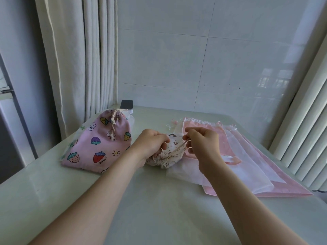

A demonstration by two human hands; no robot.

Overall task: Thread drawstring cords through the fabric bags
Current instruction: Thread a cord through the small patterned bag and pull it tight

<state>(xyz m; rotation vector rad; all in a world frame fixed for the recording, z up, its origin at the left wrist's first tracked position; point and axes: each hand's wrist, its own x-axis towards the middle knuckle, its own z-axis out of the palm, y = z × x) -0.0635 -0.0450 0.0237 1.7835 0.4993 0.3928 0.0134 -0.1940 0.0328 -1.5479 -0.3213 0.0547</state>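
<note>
A small cream printed bag [170,152] lies at the middle of the table, its mouth gathered near me. My left hand [152,145] grips the bag's left side with curled fingers. My right hand [203,143] pinches the beige drawstring cord [180,147], which runs taut from the bag's gathered mouth up to my fingertips. A larger pink strawberry-print bag [100,142] sits to the left, its cord tied at the top.
A stack of flat pink and sheer white bags [247,165] lies on the right of the pale table [141,200]. A dark phone-like device [126,104] rests at the back by the curtain [79,59]. A tiled wall stands behind.
</note>
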